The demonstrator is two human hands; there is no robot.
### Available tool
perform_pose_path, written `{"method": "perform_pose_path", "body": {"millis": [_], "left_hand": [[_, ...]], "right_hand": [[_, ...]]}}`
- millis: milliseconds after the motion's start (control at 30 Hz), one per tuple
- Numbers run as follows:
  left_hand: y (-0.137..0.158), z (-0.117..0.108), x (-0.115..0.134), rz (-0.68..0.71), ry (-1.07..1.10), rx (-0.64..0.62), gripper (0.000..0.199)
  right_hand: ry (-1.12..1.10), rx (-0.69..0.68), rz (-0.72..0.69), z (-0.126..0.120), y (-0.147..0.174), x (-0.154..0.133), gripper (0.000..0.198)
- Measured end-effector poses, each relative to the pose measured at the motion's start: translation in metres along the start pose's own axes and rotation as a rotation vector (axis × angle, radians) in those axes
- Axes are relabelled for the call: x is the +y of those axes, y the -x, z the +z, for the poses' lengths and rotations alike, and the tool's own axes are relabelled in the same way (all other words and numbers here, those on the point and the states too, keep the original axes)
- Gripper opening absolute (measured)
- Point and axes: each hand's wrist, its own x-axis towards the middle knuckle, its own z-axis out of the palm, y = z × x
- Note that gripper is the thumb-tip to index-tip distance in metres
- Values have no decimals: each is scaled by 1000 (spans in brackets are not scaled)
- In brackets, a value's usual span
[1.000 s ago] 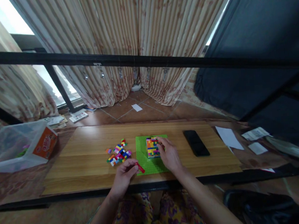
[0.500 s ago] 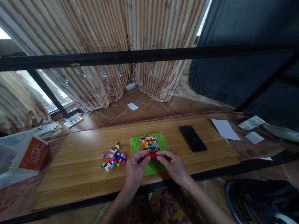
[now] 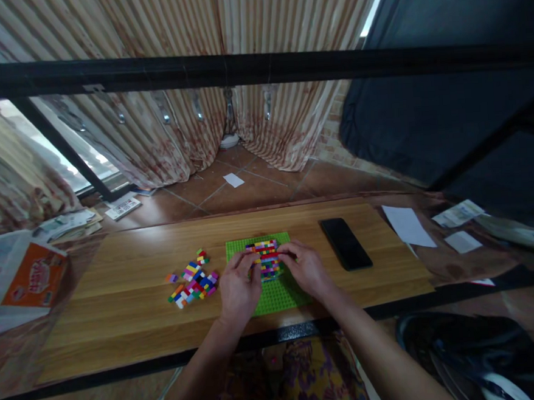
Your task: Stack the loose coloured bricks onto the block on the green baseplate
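Note:
A green studded baseplate lies on the wooden table, with rows of coloured toy bricks built on its upper part. Across those rows, a long red brick is held level between my two hands. My left hand pinches its left end, with the fingertips over the left side of the rows. At the other end, my right hand grips it between thumb and forefinger. Whether the red brick touches the bricks below cannot be made out. My fingers cover parts of the built rows and the plate.
Loose coloured bricks lie in a pile left of the plate. A black phone rests on the right of the wooden tabletop. At the far left stands a clear plastic bin with an orange box. White paper lies right.
Both hands have carried the red brick away from me, from the near edge of the built rows to over them. The camera view has shifted slightly.

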Motion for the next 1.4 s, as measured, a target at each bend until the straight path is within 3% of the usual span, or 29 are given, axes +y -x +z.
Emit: {"method": "perform_pose_path", "body": {"millis": [133,267,400,700,933,1400], "left_hand": [[5,0,-3,119,-232,-53,27],[8,0,1,178,-498,-112,31],[8,-1,3,218,-617,-107,32],[9,2,3,262,-687,-115,33],[11,5,1,252,-701,-104,32],[16,11,-8,196,-671,-150,40]], "right_hand": [[-60,-9,28,5,-2,8,13],[-203,56,152,14,1,15,9],[-393,113,296,20,2,18,14],[-665,179,468,29,-3,14,27],[-687,230,520,32,-1,14,29],[-706,188,586,32,-5,13,27]]}}
